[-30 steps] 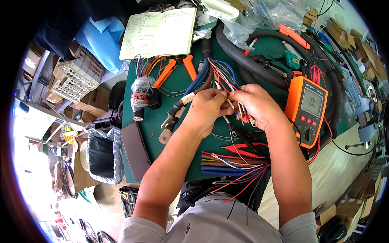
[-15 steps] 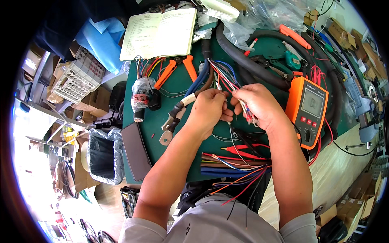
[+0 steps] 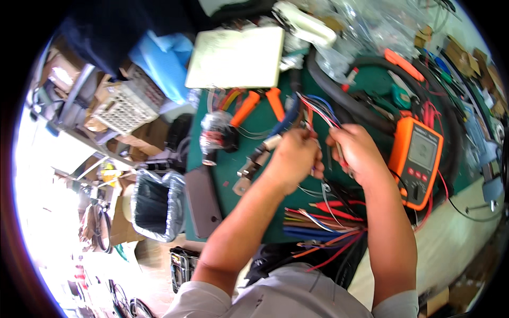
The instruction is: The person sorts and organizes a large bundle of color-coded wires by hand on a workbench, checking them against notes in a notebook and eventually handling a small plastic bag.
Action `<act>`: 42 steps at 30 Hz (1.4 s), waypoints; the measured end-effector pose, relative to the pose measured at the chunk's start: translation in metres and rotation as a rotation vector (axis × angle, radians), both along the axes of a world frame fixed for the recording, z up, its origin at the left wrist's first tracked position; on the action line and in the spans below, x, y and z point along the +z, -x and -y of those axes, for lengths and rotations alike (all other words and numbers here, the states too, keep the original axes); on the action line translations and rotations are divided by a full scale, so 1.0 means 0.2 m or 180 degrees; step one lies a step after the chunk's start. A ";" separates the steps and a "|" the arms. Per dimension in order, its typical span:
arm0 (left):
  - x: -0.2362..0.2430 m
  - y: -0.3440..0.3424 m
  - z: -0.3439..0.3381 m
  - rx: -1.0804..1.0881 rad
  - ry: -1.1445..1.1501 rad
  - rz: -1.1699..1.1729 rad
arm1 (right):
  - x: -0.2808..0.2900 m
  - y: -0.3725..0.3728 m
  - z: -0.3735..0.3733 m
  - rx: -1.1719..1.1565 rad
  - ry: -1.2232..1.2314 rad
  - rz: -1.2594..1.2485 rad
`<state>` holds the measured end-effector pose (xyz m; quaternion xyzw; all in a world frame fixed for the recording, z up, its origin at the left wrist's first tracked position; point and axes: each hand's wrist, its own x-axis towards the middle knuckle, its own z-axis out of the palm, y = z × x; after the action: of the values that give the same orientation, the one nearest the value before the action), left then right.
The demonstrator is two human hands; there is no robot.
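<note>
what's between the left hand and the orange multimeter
In the head view, the right hand, holding thin wires, lies between the left hand and the orange multimeter.

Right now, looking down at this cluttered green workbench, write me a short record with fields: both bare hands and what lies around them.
Left hand: bare, fingers bent beside the wires; blur hides its exact grip
Right hand: bare, closed on thin red, white and blue wires
Right side: upright-screened orange-and-black handheld meter
Far side: open notebook with cream pages
Below notebook: orange-handled hand tool, handles spread
Left side: flat dark rectangular phone-like slab
Surface: green tabletop
</note>
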<state>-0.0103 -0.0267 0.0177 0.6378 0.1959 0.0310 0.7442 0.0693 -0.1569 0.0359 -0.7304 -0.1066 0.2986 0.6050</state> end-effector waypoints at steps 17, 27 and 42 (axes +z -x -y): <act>0.06 0.13 -0.21 0.0567 -0.4757 0.0767 | 0.03 0.04 0.00 0.0016 0.0041 0.0097; 0.10 0.13 -0.31 0.0644 -0.4375 0.0235 | 0.00 -0.04 0.05 -0.0042 -0.0233 -0.0057; 0.21 0.10 -0.07 0.0276 -0.5356 0.1144 | 0.00 -0.01 0.02 0.0155 0.0025 -0.0074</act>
<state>-0.0296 -0.0120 0.0607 0.9546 0.0112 0.2947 0.0420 0.0718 -0.1617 0.0352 -0.7264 -0.1161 0.3221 0.5959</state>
